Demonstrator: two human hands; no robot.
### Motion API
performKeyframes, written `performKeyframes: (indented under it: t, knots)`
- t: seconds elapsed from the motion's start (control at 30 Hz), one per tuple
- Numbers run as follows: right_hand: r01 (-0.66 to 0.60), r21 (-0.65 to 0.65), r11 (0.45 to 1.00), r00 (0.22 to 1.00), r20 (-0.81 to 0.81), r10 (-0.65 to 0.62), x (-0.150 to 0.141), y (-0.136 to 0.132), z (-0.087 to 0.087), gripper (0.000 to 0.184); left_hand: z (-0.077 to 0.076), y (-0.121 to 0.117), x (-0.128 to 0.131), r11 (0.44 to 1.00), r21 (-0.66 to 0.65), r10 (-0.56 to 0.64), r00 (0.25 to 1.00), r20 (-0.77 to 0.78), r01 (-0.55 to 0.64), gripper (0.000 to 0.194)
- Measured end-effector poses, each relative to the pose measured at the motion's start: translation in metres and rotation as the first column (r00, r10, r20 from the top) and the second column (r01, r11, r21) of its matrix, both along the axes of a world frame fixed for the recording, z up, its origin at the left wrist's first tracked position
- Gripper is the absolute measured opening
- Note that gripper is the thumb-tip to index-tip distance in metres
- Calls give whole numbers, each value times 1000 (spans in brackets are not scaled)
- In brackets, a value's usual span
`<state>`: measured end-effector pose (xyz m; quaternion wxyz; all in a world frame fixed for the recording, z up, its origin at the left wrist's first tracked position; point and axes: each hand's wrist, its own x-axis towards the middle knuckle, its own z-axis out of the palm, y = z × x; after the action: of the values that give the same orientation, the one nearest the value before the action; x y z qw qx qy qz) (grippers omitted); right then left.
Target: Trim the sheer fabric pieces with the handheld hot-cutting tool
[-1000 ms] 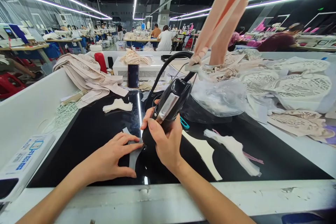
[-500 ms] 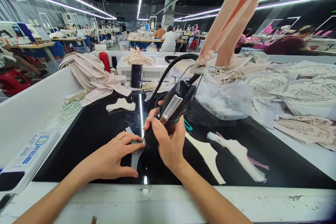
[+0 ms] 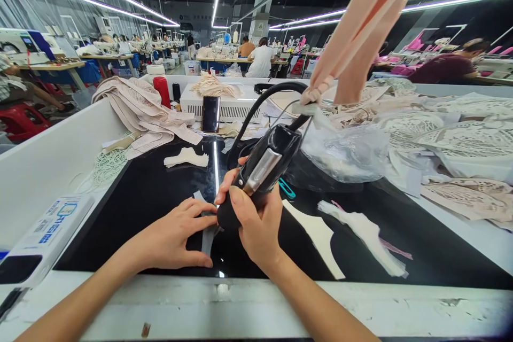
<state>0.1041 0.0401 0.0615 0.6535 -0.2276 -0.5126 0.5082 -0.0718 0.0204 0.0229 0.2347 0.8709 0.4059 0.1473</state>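
My right hand is wrapped round a black corded hand-held power tool with a silver lever on its side. The tool is tilted, its lower end beside the fingertips of my left hand. That hand lies on the black board with fingers and thumb apart, over a thin grey fabric strip. The strip is partly hidden under the fingers, and I cannot make out the tool's tip. From above, a pink fabric band hangs down to the tool's cord.
On the black board lie a cream curved piece, white cut pieces and a teal clip. A clear plastic bag and lace pieces are at right. A phone leans on a white box; beige fabric is piled at left.
The tool's lower end has shifted slightly left and down, closer over my left fingertips. My left hand stays spread on the grey strip. The whole view has tilted a little.
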Motion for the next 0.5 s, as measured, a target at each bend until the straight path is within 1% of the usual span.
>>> performKeyframes:
  t: [0.17, 0.3, 0.43, 0.5]
  knots:
    - [-38, -7, 999, 998, -49, 37, 0, -6, 0, 34, 2, 0, 0, 1000, 1, -5, 1000, -13, 5, 69]
    - [-94, -7, 996, 995, -42, 94, 0, -14, -1, 34, 3, 0, 0, 1000, 6, -19, 1000, -12, 19, 65]
    - [-77, 13, 997, 997, -25, 77, -1, -17, -1, 33, 1, 1, -1, 1000, 24, -17, 1000, 7, 17, 71]
    - [-71, 27, 997, 997, -22, 72, -1, -18, -1, 32, -1, 2, -1, 1000, 27, -17, 1000, 12, 16, 70]
